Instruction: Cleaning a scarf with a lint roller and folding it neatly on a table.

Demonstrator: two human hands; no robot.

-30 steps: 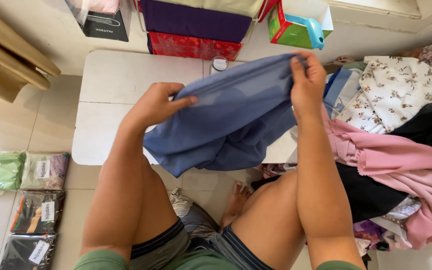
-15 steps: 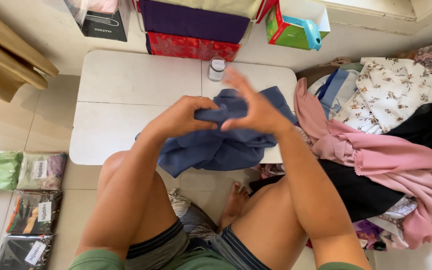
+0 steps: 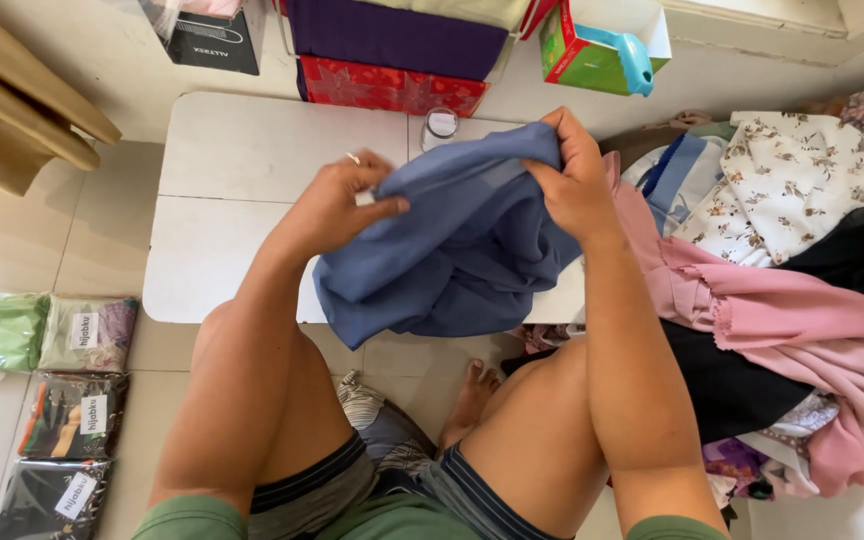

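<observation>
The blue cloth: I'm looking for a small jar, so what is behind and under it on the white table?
Behind the blue cloth, held by the left hand and right hand, a small clear jar peeks out. Under it lies the white table; whatever else it covers is hidden.

Low white table (image 3: 242, 180), small glass jar (image 3: 439, 125), blue cloth (image 3: 452, 250) draped on it

Both forearms extend forward from bent bare knees. Left hand (image 3: 337, 205): fingers curled, thumb pointing right, pinching blue cloth (image 3: 452, 250) between thumb and fingers. Right hand (image 3: 572, 180): fingers closed over the cloth's upper edge, knuckles up.
</observation>
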